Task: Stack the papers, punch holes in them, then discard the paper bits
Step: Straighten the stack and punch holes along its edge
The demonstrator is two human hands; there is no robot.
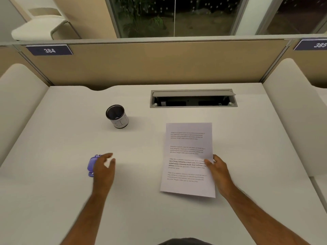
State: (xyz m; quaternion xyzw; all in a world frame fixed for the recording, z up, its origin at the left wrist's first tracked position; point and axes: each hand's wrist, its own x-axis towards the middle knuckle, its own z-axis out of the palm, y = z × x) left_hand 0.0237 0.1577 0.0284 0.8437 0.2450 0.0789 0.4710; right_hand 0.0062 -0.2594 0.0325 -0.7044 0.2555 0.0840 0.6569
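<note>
Hands at the punch and the papers

Right hand point(218, 167) pinches the white printed paper sheets point(188, 160) right of the tabletop's point(53, 138) centre; left hand point(104, 167), fingers spread, hovers beside the small purple plastic hole punch point(91, 166).

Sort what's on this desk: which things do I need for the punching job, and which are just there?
Needed:
papers, held by the right hand
purple hole punch, under the left hand
small bin cup

Just there:
open cable tray
desk number plates
chair

An open cable tray point(193, 98) is recessed in the desk point(53, 135).
</note>
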